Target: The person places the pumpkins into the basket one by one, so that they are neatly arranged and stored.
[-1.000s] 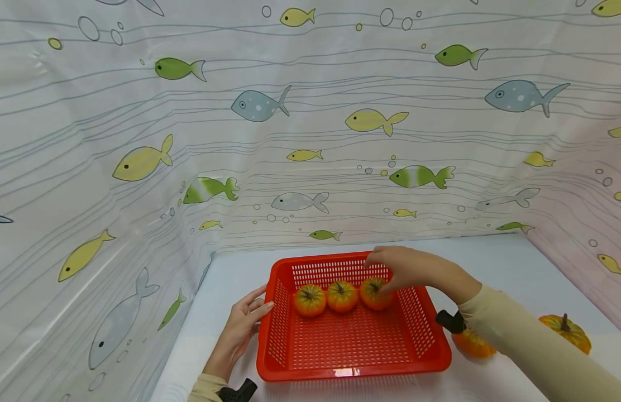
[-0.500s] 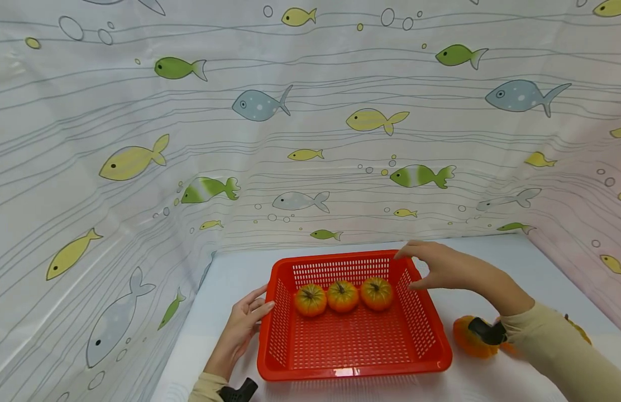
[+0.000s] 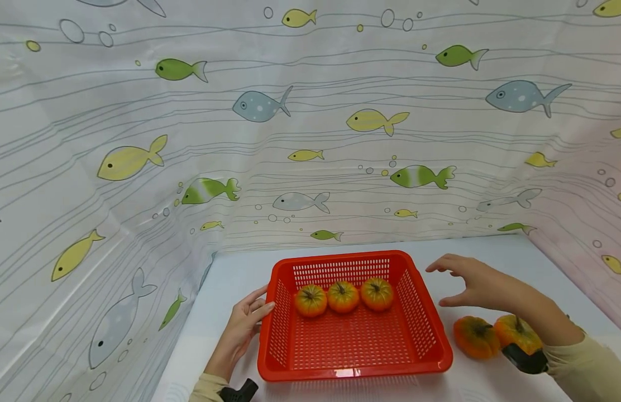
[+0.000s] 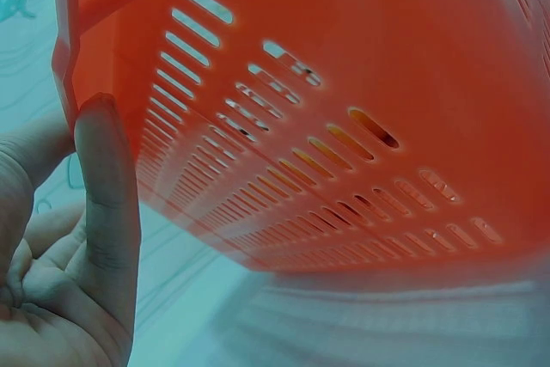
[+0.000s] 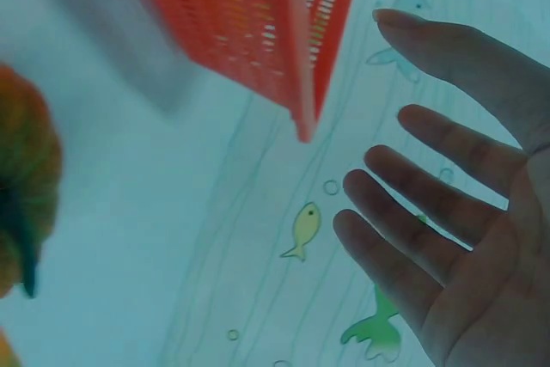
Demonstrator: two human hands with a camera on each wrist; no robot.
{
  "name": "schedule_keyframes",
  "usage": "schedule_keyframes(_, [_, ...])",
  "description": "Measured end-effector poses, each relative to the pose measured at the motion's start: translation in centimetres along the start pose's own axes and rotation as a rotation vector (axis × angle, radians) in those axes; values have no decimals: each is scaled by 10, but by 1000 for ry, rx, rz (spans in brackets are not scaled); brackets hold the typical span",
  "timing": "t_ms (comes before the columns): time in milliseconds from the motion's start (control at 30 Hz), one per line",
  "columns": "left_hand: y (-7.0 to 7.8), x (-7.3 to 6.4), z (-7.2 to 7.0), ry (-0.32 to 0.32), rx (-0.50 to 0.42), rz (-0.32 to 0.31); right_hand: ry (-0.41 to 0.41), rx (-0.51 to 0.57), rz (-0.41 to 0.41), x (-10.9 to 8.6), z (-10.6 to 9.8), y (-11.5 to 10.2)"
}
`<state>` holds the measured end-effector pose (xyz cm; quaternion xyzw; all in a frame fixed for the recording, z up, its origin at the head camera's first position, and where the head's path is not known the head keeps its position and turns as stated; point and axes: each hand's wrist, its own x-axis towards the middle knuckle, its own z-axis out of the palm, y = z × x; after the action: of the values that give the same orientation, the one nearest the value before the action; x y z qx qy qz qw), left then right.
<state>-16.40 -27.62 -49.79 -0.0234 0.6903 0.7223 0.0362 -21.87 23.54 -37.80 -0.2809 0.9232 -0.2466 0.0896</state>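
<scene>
Right grip (image 3: 483, 285) is spread wide, empty; red basket (image 3: 391, 371) is pinched by left grip (image 3: 246, 318). Three pumpkins (image 3: 343, 297) inside, loose pumpkins (image 3: 476, 338) toward right edge of surface (image 3: 242, 273); mid-loading, apparently; fresh grasp likely called for.

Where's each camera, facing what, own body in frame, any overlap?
Head: on the head, facing forward and down at a red slotted basket, its three pumpkins and a fish-print sheet; left hand, right hand and sleeves show.
Left wrist: on that wrist, facing the basket's outer wall; left hand shows.
Right wrist: on that wrist, facing past a basket corner toward the sheet, loose pumpkin at left; right hand shows.
Head and right wrist share basket, sheet, right hand.
</scene>
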Motion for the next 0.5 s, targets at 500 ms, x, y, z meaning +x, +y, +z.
schedule_keyframes(500, [-2,0,1,28,-6,-13,-59,74,82,-38,30,48])
